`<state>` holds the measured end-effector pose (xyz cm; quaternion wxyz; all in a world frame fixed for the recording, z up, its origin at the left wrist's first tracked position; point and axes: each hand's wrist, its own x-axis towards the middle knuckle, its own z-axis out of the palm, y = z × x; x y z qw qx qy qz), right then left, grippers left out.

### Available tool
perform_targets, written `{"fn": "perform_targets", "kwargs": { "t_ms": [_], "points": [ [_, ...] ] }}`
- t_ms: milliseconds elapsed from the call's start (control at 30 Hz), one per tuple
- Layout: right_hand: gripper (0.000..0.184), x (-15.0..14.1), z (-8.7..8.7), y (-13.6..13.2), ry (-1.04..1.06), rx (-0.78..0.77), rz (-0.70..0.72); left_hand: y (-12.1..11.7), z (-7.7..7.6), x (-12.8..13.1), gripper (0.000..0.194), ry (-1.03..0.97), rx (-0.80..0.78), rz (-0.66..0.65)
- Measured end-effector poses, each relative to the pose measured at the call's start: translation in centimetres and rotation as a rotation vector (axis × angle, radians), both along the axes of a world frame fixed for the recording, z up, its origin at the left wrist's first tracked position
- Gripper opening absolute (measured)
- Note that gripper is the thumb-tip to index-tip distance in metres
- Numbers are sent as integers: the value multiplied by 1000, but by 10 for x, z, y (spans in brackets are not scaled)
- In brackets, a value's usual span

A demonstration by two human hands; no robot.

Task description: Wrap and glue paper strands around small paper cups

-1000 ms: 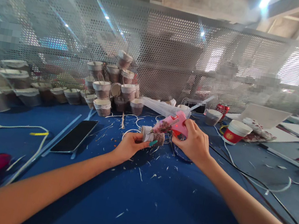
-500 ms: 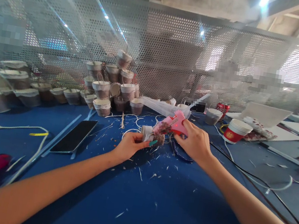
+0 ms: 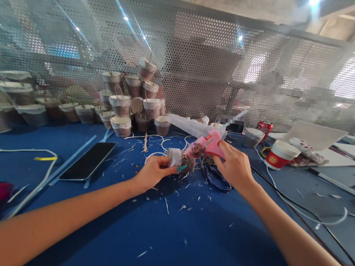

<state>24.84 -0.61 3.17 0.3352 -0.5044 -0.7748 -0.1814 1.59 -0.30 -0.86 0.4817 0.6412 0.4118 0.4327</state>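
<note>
My left hand is closed around a small grey-brown pot with a white rim band, tipped on its side above the blue table. My right hand grips the handle of a pink hot glue gun, which has a glue stick poking from its back. The gun's nozzle points down and left, close against the rim of the pot; whether it touches I cannot tell. Behind my right hand lie dark-blue-handled scissors, partly hidden.
Stacked little pots stand at the back left. A phone lies left of my hands. Clear glue sticks, a red-and-white paper cup and red cans are behind. Cords cross the right side; white scraps litter the table.
The glue gun and my right hand have shifted slightly to the right, and more of the scissors shows. My left hand and the pot have barely moved.
</note>
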Motion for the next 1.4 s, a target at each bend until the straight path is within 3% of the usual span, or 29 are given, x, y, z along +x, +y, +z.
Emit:
{"fn": "perform_targets", "kwargs": {
  "t_ms": [467,867,1233,1400],
  "points": [
    [29,-8,1,-4,25,-1,-73,1,-1,1,27,-6,-8,3],
    [16,-9,-6,-3,21,-125,-25,1,-2,0,22,60,14,2],
    [13,-9,-4,-4,19,-136,-21,1,-1,0,25,65,33,7],
    [21,-10,-3,-4,39,-90,-64,1,-1,0,25,34,16,5]
  ]
}}
